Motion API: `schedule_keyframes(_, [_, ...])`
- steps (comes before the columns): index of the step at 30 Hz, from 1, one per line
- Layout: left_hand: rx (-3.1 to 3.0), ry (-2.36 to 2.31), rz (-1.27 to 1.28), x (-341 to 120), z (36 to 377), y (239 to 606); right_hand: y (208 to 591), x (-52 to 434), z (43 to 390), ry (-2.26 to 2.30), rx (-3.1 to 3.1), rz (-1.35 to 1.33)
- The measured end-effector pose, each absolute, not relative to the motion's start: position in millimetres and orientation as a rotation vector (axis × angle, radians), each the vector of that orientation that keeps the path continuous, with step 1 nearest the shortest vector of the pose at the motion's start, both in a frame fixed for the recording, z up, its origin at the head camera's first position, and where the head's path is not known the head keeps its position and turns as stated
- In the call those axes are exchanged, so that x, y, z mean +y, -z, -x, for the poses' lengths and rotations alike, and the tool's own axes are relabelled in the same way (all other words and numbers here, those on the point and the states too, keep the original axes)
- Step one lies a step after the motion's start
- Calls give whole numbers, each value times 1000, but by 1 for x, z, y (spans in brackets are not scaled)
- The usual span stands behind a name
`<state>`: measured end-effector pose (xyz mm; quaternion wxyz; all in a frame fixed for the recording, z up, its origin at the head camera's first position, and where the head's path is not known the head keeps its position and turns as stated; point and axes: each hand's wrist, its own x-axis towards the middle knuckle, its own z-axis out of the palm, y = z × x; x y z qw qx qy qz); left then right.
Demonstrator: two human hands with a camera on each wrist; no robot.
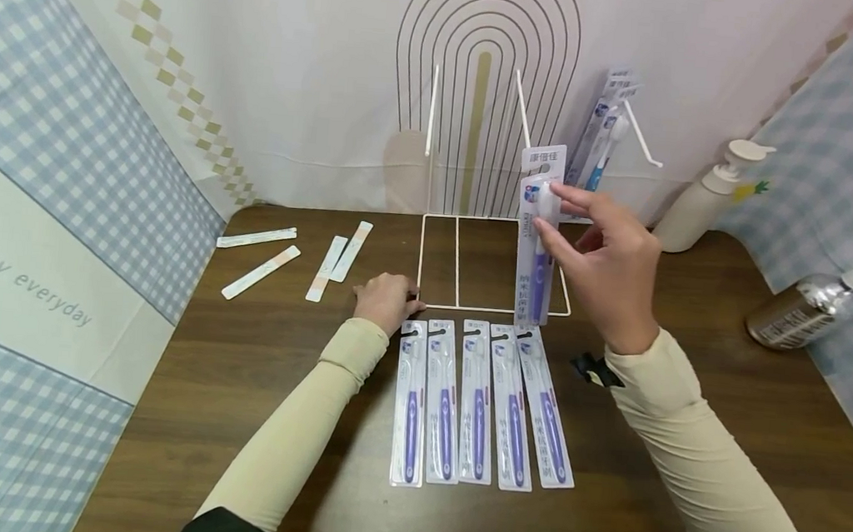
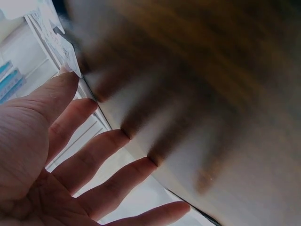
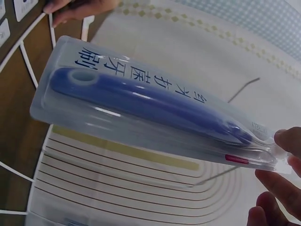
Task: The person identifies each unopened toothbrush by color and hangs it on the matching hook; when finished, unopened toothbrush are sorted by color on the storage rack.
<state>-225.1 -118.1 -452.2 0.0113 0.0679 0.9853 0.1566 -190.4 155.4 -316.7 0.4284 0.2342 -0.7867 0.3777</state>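
Right hand point(image 1: 613, 260) aloft, left hand point(image 1: 384, 300) low

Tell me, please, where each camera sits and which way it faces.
Head: on the head, facing forward and down at the tabletop; shows the left hand, right hand and sleeved forearms.
Left wrist: on that wrist, facing past the left hand to the blurred tabletop; shows that hand.
Right wrist: on that wrist, facing the packaged toothbrush held in the right hand; shows parts of both hands.
Shared: head and right wrist both see that toothbrush and the white rack.
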Motion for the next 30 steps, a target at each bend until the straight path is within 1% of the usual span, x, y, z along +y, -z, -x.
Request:
schedule_keyframes(5, [3071, -484, -199, -119, 224, 451, 327, 146, 202, -1000, -1948, -543])
schedule_keyframes(15, [3074, -481, -210, -120, 223, 449, 335, 133, 229, -1014, -1959, -470])
schedule_keyframes(18, [3085, -474, -198, -120, 224, 449, 334, 129, 248, -1030, -2010, -443])
schedule_keyframes(25, [3077, -471, -198, -119, 225, 452, 328, 120, 309, -1025, -2105, -312])
schedule_keyframes(30, [3079, -457, -191, -118, 225, 452, 323, 118, 338, -988, -2177, -235])
